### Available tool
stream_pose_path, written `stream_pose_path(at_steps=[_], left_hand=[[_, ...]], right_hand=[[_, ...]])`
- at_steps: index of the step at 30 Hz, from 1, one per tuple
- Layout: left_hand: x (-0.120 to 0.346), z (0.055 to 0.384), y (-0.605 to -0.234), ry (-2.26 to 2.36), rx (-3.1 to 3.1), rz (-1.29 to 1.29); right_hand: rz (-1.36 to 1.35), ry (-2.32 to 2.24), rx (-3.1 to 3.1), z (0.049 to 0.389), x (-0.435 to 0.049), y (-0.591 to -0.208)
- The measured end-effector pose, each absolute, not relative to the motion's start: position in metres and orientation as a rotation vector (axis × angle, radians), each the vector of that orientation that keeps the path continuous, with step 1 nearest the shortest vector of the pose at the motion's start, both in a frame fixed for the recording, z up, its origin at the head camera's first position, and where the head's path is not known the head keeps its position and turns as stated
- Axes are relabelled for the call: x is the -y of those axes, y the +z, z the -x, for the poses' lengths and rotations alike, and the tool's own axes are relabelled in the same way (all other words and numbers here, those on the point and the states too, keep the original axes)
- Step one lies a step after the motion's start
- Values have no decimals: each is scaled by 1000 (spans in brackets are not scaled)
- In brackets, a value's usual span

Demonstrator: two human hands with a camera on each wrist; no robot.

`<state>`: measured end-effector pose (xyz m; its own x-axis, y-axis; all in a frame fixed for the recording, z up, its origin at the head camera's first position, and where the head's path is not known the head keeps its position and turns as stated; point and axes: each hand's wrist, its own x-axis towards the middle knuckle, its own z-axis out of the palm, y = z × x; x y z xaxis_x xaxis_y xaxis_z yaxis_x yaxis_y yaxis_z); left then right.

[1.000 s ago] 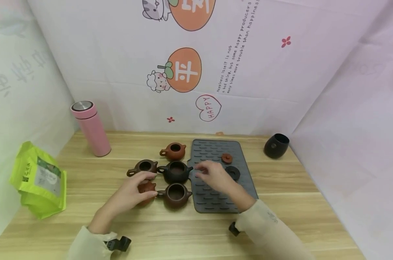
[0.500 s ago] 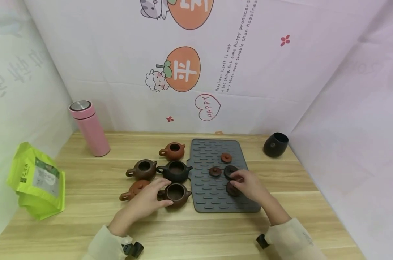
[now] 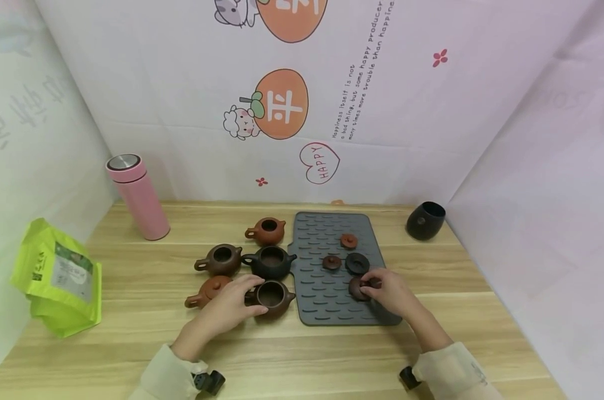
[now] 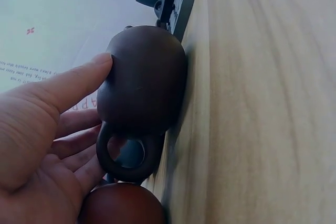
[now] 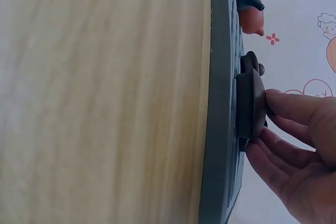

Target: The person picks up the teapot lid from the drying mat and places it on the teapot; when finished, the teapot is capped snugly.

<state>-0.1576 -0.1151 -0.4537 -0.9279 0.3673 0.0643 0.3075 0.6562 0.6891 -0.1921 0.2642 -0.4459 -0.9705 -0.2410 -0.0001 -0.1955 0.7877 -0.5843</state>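
Observation:
My left hand (image 3: pixel 224 305) holds a dark brown teapot (image 3: pixel 273 298) at its handle side. The left wrist view shows my thumb against the upper edge of its body, with the other fingers behind. This teapot stands uncovered on the table, spout toward the grey mat (image 3: pixel 322 311). Over the mat's right part, my right hand (image 3: pixel 394 293) pinches the knob of a dark brown teapot lid (image 3: pixel 358 289). In the right wrist view the lid (image 5: pixel 258 103) is close over the mat. A black lid (image 3: pixel 357 264), a small brown lid (image 3: pixel 332 262) and a reddish lid (image 3: pixel 349 240) lie nearby.
Behind the held teapot are a black teapot (image 3: pixel 269 264), a brown teapot (image 3: pixel 225 260) and a reddish teapot (image 3: pixel 268 232). A lidded orange-brown teapot (image 3: pixel 209 291) is by my left hand. A pink flask (image 3: pixel 143 203), green bag (image 3: pixel 64 278) and black cup (image 3: pixel 425 222) stand farther out.
My right hand has moved right across the mat to the dark brown lid, uncovering the small brown lid. My left hand has shifted right from the orange-brown teapot to the dark brown teapot.

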Motion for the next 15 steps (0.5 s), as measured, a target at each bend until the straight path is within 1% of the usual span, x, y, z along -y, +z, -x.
stream_pose_path(at_steps=[7,15], left_hand=[[115,157,-454,1168,-2779,-553],[114,157,-453,1173,-2788,-547]], right_hand=[[420,-921,-2938,192,-252,-440],[605,-988,-2921,194,-200,-421]])
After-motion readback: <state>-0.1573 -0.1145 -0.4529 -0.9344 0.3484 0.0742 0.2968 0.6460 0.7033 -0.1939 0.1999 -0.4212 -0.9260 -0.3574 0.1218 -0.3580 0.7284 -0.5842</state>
